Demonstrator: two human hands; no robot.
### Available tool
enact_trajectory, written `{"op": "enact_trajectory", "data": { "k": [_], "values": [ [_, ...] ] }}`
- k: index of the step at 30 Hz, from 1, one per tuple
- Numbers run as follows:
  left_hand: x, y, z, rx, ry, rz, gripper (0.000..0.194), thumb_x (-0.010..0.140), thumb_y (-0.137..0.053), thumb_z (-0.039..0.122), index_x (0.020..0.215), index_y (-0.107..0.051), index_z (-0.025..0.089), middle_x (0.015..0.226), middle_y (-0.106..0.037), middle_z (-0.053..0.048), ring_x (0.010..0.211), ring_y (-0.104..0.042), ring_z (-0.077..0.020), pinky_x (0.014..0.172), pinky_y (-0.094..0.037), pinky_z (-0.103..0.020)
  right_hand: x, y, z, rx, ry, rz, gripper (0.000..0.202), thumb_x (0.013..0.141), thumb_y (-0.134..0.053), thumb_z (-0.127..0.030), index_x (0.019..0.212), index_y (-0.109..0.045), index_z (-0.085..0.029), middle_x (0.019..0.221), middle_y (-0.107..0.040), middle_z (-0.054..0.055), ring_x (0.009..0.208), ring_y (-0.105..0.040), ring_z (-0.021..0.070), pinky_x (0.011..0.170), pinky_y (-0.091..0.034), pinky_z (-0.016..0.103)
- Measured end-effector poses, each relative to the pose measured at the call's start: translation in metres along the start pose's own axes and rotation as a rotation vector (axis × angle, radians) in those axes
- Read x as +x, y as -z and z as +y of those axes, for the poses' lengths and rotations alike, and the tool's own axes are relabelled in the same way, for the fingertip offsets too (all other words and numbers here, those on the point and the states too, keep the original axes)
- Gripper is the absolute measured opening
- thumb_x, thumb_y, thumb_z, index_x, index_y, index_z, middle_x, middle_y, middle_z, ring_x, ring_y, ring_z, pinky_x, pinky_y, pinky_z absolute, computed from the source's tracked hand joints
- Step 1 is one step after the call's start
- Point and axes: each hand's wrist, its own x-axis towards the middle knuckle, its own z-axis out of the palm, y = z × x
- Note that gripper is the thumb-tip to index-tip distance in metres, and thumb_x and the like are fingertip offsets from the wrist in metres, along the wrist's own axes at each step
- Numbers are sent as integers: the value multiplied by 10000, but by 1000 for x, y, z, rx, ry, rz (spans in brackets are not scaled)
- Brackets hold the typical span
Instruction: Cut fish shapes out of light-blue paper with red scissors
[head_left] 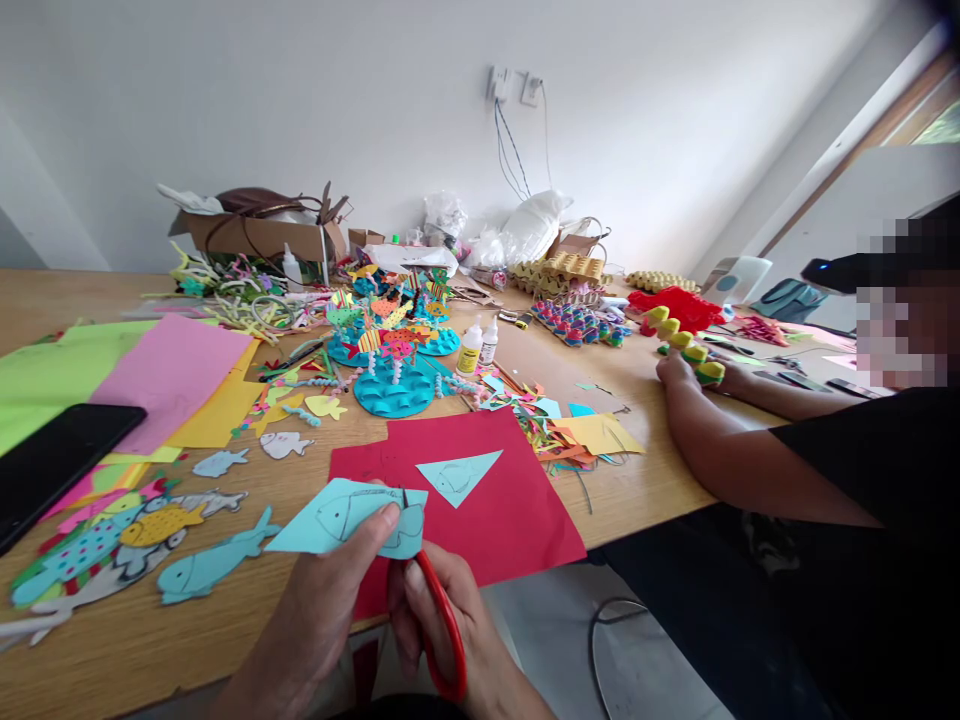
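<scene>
My left hand [330,580] pinches a light blue piece of paper [300,535] with a fish drawn on it in dark line, thumb on top. My right hand [457,610] grips scissors [448,630] by their red handles. Their blades reach up to the paper near the drawn tail, mostly hidden beneath it. Under and beyond my hands lies a red sheet [517,520], bearing a smaller blue triangle [459,478] with another drawn fish. Cut-out paper fish, among them a blue one [210,570] and a yellow one [161,522], lie to my left.
A black phone [67,450] rests on coloured sheets [172,375] at left. Blue bases with paper fish [397,385], glue bottles [469,348] and paper scraps [544,430] stand or lie ahead. At right, a co-worker's hands hold a painted egg-carton strip [682,345].
</scene>
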Motion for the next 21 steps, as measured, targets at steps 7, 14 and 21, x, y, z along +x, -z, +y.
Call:
{"op": "enact_trajectory", "data": {
  "k": [7,14,21],
  "values": [
    [3,0,1,-51,-13,-58,237,632,-759,273,552,-549,195,558,-558,63,569,-486,-127,602,-451,-247,-2,2,3,40,-22,-7,476,900,-416,-600,725,-479,-162,452,-420,-57,374,-387,69,385,-284,170],
    [4,2,10,-106,48,-111,251,610,-763,259,534,-531,199,526,-530,71,534,-454,-120,569,-425,-247,-3,4,-9,-30,-51,-32,514,888,-402,-628,650,-438,-174,450,-416,-40,378,-390,76,368,-268,173],
    [5,6,14,-77,66,-127,209,602,-754,254,538,-565,192,555,-554,50,553,-475,-130,605,-441,-262,-3,5,-13,-78,-84,-33,544,875,-381,-661,628,-429,-179,451,-421,-36,385,-392,78,374,-272,177]
  ]
}}
